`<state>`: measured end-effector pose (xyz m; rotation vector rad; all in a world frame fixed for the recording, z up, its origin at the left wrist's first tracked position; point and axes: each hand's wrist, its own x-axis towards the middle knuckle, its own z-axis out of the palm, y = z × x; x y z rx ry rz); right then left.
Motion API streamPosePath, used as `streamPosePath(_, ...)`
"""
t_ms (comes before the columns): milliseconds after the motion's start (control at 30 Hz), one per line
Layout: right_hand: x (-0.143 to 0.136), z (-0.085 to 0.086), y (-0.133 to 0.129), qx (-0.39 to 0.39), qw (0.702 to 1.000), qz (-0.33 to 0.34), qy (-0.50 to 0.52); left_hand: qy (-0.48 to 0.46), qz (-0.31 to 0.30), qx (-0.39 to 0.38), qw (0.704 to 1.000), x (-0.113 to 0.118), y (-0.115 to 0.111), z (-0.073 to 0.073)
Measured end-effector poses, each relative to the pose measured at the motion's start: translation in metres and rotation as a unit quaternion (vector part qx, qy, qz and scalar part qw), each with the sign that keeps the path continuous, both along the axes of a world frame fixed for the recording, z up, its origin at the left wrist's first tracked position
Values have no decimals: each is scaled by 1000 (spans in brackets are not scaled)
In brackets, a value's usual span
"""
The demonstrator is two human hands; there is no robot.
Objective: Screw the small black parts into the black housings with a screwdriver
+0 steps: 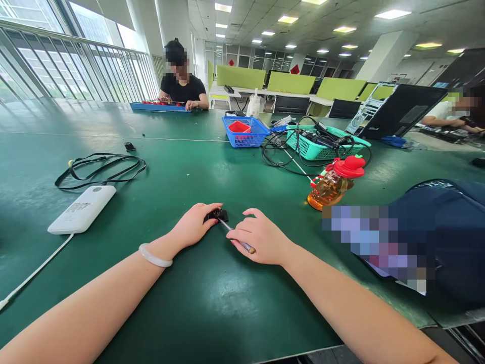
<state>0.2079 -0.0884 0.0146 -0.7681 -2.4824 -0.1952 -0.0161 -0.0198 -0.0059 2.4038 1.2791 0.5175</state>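
My left hand (193, 223) is closed around the left side of a small black part (221, 216) on the green table (182, 303), thumb and fingers pinching it. What kind of part it is, I cannot make out. In my right hand (263, 236) is a slim screwdriver (247, 247), held between thumb and fingers. Its thin metal shaft slants up and left, and the tip meets the black part beside my left thumb. A white bangle (154, 256) circles my left wrist.
Left lie a white power bank (82, 210) and a black looped cable (102, 167). A blue basket (246, 139), a teal basket (314, 149) of cables and a red-capped bottle (329, 189) stand ahead. At right sits a dark bag (454, 237). Two other people work farther off.
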Motion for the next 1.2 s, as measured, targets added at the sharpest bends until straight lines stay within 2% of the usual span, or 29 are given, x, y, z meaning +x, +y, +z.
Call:
streamPosePath(367,1,-2,1,-19,997,-13,76,1,2,-5,1000,1,-3,3)
streamPosePath(800,2,-2,2,-42,995,-37,83,2,-9,-2,1000,0,-3,3)
streamPosePath(1067,3,-4,6,-123,987,-48,87,7,2,-8,1000,1,-3,4)
streamPosePath(1200,4,-7,8,-188,970,-62,143,2,-13,2,1000,0,-3,3)
